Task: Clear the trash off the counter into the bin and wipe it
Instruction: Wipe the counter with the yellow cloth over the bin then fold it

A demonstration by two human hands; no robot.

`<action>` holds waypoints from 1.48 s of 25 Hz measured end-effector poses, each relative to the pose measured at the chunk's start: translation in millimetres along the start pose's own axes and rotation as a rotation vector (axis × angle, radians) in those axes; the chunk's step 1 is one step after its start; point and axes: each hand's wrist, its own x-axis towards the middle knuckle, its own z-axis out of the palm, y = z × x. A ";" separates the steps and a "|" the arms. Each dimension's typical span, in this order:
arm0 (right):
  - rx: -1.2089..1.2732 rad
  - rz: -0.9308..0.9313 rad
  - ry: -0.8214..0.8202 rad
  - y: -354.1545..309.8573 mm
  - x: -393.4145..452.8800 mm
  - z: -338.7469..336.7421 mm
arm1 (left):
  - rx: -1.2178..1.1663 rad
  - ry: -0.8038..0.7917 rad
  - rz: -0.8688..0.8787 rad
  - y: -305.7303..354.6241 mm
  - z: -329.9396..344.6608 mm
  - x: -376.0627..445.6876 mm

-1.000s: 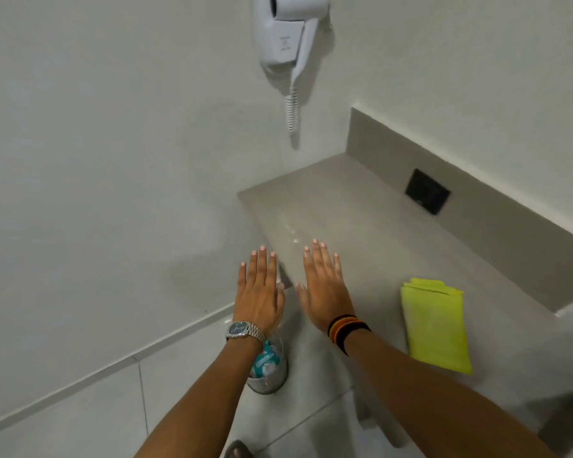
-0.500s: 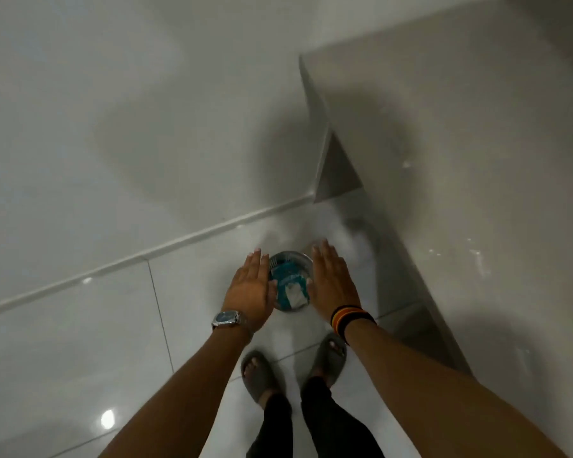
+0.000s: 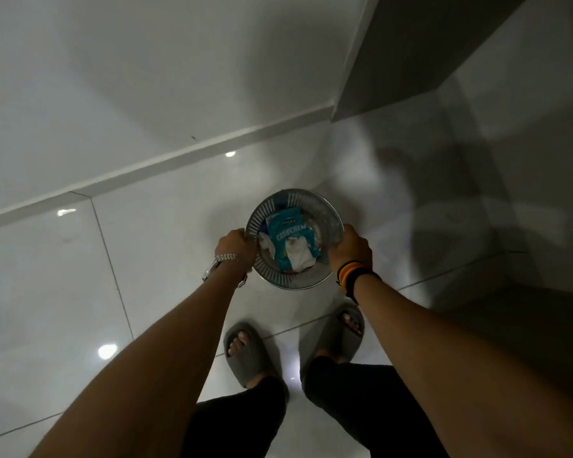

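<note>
Tiled floor (image 3: 80, 276) | bin (image 3: 331, 223) rim gripped: left hand (image 3: 237, 247), right hand (image 3: 353, 247)

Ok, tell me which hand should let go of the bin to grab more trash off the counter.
Right, probably. The right hand grips the bin rim on the counter side; the left hand holds the far rim, beside the wall.

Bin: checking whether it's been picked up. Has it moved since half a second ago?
Yes, probably upward: bin, gripped by left hand and right hand, looks larger against the floor tiles.
</note>
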 end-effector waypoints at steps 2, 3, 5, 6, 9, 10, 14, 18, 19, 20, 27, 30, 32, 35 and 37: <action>0.008 -0.029 0.019 0.1 -12.1 -9.9 | -0.031 0.065 0.017 2.9 -3.2 -15.9; 0.014 -0.044 0.028 -4.7 -24.4 -21.0 | -0.048 0.096 0.030 6.5 -12.1 -31.8; 0.020 -0.072 0.040 -19.0 -57.5 -47.6 | -0.085 0.135 0.050 15.2 -38.8 -69.2; 0.015 -0.092 0.044 -28.0 -76.9 -63.1 | -0.094 0.148 0.062 20.2 -57.2 -91.8; 0.007 -0.157 0.059 -62.7 -145.2 -122.2 | -0.159 0.199 0.099 42.7 -125.4 -173.2; 0.004 -0.181 0.057 -74.7 -170.6 -142.4 | -0.192 0.222 0.106 50.9 -147.9 -204.0; 0.026 -0.252 0.109 -111.7 -281.4 -222.2 | -0.201 0.311 0.150 74.8 -223.5 -315.3; 0.048 -0.282 0.167 -123.4 -345.0 -267.2 | -0.224 0.300 0.163 93.3 -253.2 -373.5; 0.076 -0.299 0.173 -123.9 -354.5 -275.6 | -0.223 0.290 0.171 95.6 -253.5 -378.3; 0.115 -0.325 0.177 -120.3 -362.6 -282.4 | -0.224 0.277 0.185 96.6 -250.2 -381.8; 0.173 -0.390 0.769 7.6 -368.8 -403.3 | -0.220 0.223 0.223 103.6 -199.6 -410.5; -0.066 -0.185 0.693 95.8 -344.5 -450.8 | -0.213 0.247 0.196 103.7 -171.9 -426.4; -0.215 -0.110 0.510 141.1 -338.1 -451.1 | -0.202 0.298 0.170 105.6 -156.6 -444.9; -0.255 -0.220 0.582 185.7 -350.7 -429.2 | -0.206 0.332 0.115 96.3 -134.4 -455.2; -0.261 -0.274 0.681 199.3 -360.7 -416.1 | -0.211 0.345 0.091 82.9 -118.5 -455.6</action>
